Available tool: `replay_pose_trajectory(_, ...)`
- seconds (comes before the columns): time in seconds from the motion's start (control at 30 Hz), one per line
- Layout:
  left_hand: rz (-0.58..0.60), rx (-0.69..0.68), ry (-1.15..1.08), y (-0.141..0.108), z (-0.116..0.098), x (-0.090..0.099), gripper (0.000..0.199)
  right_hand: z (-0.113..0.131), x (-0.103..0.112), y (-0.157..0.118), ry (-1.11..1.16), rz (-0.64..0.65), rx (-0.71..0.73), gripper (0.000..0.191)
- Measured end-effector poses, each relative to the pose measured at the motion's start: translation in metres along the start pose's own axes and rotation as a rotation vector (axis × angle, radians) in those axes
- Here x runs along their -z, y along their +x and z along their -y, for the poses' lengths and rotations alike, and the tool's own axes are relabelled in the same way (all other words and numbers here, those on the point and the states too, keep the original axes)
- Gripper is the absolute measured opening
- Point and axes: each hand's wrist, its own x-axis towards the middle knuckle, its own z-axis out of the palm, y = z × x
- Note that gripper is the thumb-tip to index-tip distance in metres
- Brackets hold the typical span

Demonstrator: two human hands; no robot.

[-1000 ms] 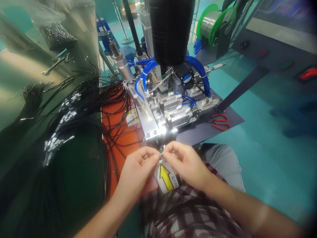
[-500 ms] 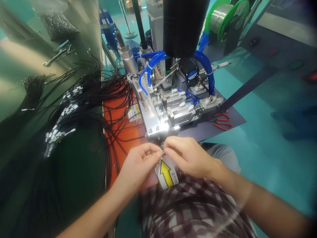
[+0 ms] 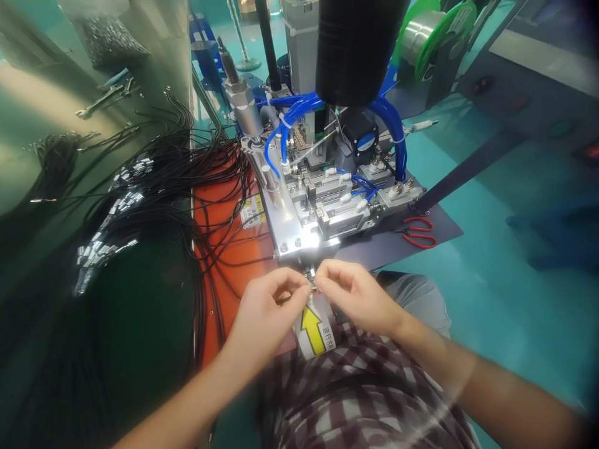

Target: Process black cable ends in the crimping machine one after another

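At the front of a metal soldering machine (image 3: pixel 294 218), my left hand (image 3: pixel 269 305) and my right hand (image 3: pixel 362 296) meet almost tip to tip. Thumb and forefinger of each are pinched together. Thin wire ends (image 3: pixel 314 289), with bits of red and green, show between the fingertips; the rest of them is hidden. Just below the fingers lies a white label with a yellow arrow (image 3: pixel 312 330). A small metal piece of the machine stands right behind the fingertips.
Black cables (image 3: pixel 163 181) with shiny ends spread over the left bench and an orange board (image 3: pixel 224 243). Red-handled snips (image 3: pixel 420 232) lie on the grey plate at right. A green solder wire spool (image 3: pixel 430 34) and a black cylinder (image 3: pixel 360 56) stand above.
Both hands keep their pinch near the same spot. The fingertips have drawn slightly apart, and more of the coloured wire shows between them. The view has shifted slightly.
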Motion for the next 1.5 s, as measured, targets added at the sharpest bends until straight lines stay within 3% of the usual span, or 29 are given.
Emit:
replay_pose_trajectory(0.23,0.038,0.080,-0.126,0.004,0.005,0.000,0.019,-0.008,-0.002,0.003,-0.001,-0.012,0.060,0.019)
replay_pose_trajectory(0.43,0.043,0.045,-0.096,0.005,0.006,-0.003,0.015,-0.010,-0.001,0.001,-0.096,-0.045,0.125,0.018)
replay_pose_trajectory(0.57,0.044,-0.057,0.028,0.005,0.013,0.001,0.012,-0.012,0.000,0.002,-0.104,-0.055,0.126,0.019)
replay_pose_trajectory(0.77,-0.091,-0.240,0.286,0.002,0.030,0.008,0.006,-0.021,0.010,0.006,-0.095,-0.069,0.089,0.019)
replay_pose_trajectory(0.97,-0.127,-0.564,0.446,0.006,0.042,0.007,0.020,-0.035,0.012,0.014,-0.081,-0.077,0.066,0.018)
replay_pose_trajectory(1.5,-0.169,-0.678,0.734,0.010,0.049,0.008,0.030,-0.041,0.008,0.019,-0.126,-0.092,0.057,0.017)
